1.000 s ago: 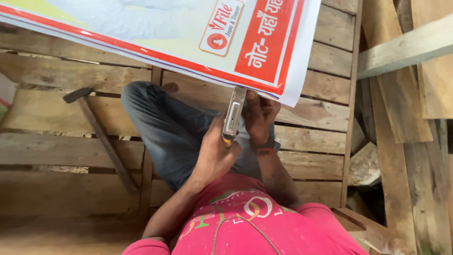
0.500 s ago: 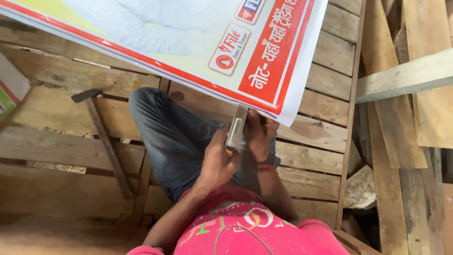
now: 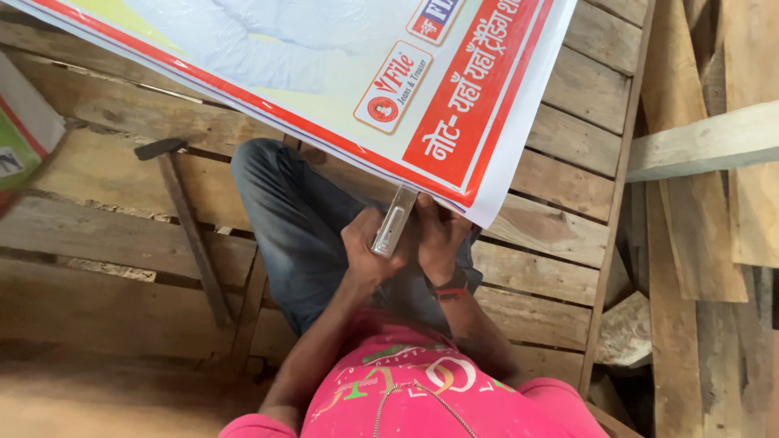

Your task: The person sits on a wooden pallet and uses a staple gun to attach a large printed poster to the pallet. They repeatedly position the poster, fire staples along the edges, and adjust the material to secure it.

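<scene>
Head view: both hands (image 3: pixel 406 243) gripping metal stapler (image 3: pixel 391 224) above plank floor (image 3: pixel 105 235), under banner (image 3: pixel 341 73).

Pink printed t-shirt (image 3: pixel 422 397), blue jeans (image 3: pixel 300 219), dark wristband with red trim (image 3: pixel 449 287), bare forearms

A slim, silvery metal stapler (image 3: pixel 391 223) sits just below the frame's centre, at about 6 o'clock from the middle. It is long, flat and narrow, tilted so its upper end points toward 1 o'clock and its lower end toward 7 o'clock. Its upper end meets the lower edge of a large glossy banner (image 3: pixel 341 73), white and pale blue with a red border. The banner spreads from 9 o'clock across to 2 o'clock, its lower right corner hanging near 3 o'clock of the stapler.
</scene>
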Demonstrator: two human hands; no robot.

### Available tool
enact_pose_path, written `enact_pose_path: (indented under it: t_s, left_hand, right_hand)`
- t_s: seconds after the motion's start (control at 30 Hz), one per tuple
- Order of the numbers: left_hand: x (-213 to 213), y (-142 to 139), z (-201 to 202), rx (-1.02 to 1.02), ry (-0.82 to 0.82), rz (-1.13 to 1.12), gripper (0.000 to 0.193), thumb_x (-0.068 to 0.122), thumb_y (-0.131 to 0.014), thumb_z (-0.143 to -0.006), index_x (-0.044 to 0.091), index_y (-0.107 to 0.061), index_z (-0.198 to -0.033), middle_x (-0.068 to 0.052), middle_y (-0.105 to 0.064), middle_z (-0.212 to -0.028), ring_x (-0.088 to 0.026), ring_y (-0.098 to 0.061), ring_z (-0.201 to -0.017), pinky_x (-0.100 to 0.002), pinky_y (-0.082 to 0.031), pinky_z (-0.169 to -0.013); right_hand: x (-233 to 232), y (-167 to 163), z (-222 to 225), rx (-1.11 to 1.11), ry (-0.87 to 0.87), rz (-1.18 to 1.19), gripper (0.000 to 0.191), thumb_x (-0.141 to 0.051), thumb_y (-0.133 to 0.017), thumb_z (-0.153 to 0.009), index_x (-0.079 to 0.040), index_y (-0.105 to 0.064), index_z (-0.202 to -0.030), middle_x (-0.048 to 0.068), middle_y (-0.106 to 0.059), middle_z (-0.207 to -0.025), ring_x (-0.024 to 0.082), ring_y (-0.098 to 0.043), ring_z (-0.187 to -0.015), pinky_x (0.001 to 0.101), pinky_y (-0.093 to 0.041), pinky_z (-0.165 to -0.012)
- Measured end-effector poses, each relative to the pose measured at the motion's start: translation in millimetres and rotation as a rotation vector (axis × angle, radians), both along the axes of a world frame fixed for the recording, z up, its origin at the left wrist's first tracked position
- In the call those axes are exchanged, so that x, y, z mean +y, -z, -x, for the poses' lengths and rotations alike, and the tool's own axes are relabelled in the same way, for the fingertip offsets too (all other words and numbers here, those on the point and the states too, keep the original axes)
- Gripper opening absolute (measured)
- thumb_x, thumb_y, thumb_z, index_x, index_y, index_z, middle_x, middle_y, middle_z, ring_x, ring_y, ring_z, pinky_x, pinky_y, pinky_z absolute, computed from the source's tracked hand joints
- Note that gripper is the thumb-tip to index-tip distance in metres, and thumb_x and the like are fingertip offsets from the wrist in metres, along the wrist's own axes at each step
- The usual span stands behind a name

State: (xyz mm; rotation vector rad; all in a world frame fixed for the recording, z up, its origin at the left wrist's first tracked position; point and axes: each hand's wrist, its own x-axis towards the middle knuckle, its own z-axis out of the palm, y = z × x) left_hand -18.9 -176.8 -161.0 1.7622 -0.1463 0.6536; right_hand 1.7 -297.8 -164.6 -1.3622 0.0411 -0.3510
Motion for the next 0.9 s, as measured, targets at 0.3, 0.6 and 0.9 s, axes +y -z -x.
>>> enact_pose_path:
  t_s: [0.3, 0.6, 0.9]
  left_hand:
    - [26, 46, -6, -0.22, 0.04, -0.078, 0.021, 0.009, -0.072, -0.082, 0.005, -0.068, -0.103, -0.014, -0.064, -0.086, -0.033, -0.06, -0.071, -0.041, -0.048, -0.065]
    - [69, 53, -18, 0.357, 0.089, 0.442, 0.028, 0.001, -0.062, -0.097, -0.004, -0.067, -0.124, -0.004, -0.073, -0.108, -0.008, -0.066, -0.098, -0.025, -0.054, -0.086]
    - [49, 34, -11, 0.487, 0.446, 0.52, 0.031, 0.006, -0.072, -0.092, -0.001, -0.067, -0.121, -0.003, -0.07, -0.1, -0.009, -0.063, -0.089, -0.027, -0.051, -0.077]
  right_hand:
    - [12, 13, -3, -0.141, 0.059, 0.1, 0.019, 0.0, -0.075, -0.098, -0.002, -0.063, -0.112, -0.006, -0.053, -0.091, 0.003, -0.042, -0.079, 0.019, -0.037, -0.072]
    - [3, 30, -4, -0.141, 0.031, -0.149, 0.023, 0.002, -0.075, -0.097, -0.007, -0.06, -0.113, -0.009, -0.041, -0.083, 0.002, -0.042, -0.076, 0.0201, -0.039, -0.067]
    - [-8, -10, -17, -0.187, -0.026, -0.207, 0.039, -0.006, -0.069, -0.101, 0.0, -0.055, -0.136, 0.006, -0.069, -0.112, 0.017, -0.07, -0.106, 0.0477, -0.06, -0.106]
